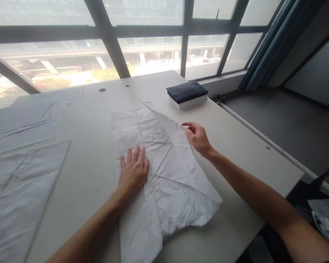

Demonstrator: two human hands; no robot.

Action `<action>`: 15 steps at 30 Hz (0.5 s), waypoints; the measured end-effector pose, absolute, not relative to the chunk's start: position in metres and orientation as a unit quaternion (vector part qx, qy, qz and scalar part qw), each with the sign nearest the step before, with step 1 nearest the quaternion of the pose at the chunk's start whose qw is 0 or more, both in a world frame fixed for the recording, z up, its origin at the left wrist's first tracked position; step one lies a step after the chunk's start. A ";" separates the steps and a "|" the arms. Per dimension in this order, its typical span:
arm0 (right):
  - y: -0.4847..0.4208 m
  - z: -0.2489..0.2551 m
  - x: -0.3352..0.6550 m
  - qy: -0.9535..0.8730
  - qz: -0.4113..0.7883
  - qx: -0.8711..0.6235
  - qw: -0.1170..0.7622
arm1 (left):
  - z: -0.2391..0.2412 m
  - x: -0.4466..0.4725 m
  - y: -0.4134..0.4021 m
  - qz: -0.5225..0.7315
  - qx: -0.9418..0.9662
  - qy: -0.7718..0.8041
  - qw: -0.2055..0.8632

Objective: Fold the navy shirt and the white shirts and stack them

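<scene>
A white shirt point(178, 160) with a button placket lies partly folded on the white table, its wrinkled cloth spread between my two hands. My left hand point(134, 168) rests flat on the shirt's middle, palm down and fingers spread. At the shirt's right edge, my right hand point(196, 138) pinches the fabric between thumb and fingers. That side of the cloth is lifted a little, with a pointed flap folded over the middle. The lower right corner also stands slightly off the table.
A folded dark cloth point(186, 92) sits on a white stack point(190, 103) near the table's right edge. More white fabric point(24, 182) lies at the left, with white sheets point(22, 120) behind it. Windows line the back; a blue curtain point(268, 47) hangs right.
</scene>
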State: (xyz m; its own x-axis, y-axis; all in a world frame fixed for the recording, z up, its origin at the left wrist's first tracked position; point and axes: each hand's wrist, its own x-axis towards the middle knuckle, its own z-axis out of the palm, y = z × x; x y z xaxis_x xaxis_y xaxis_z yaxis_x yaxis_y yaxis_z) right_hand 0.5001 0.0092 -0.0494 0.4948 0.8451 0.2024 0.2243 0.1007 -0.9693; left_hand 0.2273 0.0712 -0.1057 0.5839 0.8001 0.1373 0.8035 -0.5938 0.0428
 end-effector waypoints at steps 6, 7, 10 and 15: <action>-0.014 -0.081 0.561 -0.462 0.211 -0.733 0.452 | -0.105 0.228 0.070 -0.076 -0.889 -0.451 0.016; -0.016 -0.085 0.563 -0.473 0.174 -0.756 0.417 | -0.105 0.228 0.070 -0.077 -0.888 -0.452 0.015; -0.014 -0.092 0.554 -0.504 0.040 -0.792 0.343 | -0.106 0.228 0.070 -0.082 -0.886 -0.456 0.011; 0.005 -0.087 0.501 -0.588 0.002 -0.763 0.269 | -0.103 0.227 0.069 -0.082 -0.889 -0.451 0.000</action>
State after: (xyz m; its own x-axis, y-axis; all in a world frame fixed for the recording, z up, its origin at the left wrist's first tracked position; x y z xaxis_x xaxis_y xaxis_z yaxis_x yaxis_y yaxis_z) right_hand 0.5012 0.0046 -0.0870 0.3089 0.8980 0.3132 0.8960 -0.1644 -0.4125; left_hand 0.2272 0.0687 -0.1025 0.5802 0.8013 0.1458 0.8014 -0.5936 0.0732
